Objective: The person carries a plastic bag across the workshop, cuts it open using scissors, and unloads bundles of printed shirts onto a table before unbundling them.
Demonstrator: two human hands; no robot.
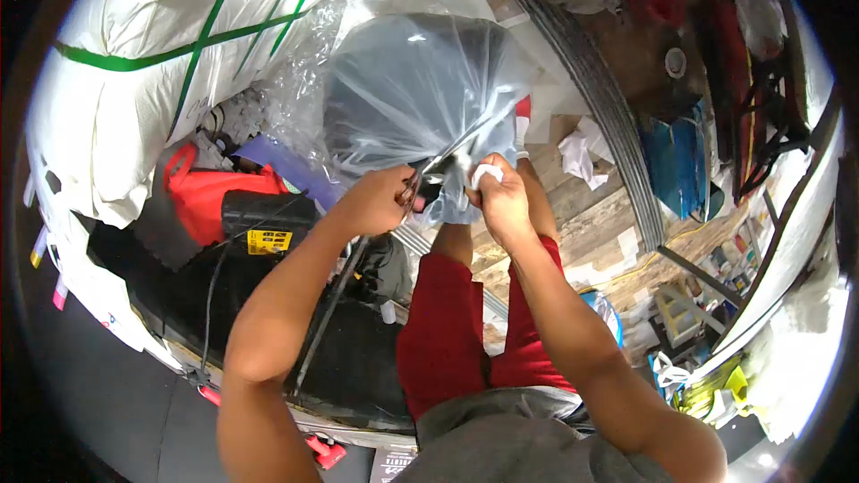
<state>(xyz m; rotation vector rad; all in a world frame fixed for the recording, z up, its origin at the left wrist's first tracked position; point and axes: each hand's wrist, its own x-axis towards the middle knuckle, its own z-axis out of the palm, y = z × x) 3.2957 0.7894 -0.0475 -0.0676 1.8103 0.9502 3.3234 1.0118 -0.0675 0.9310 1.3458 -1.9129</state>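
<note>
A large clear plastic bag [403, 98] around something dark and rounded stands on the floor in front of my legs. Its top is gathered into folds toward me. My left hand [380, 201] is closed around the handles of a pair of scissors [438, 161], whose metal blades lie against the gathered plastic. In my right hand [503, 201] the bunched neck of the bag is pinched, with a white crumpled bit showing between thumb and fingers. The exact contact of blades and plastic is partly hidden by folds.
A big white wrapped bundle with green straps [134, 58] fills the upper left. Below it lie a red bag [192, 197] and a black box with a yellow label [268, 224]. Long grey strips [595, 80] and crumpled white paper [583, 154] lie to the right, near a blue bag [676, 161].
</note>
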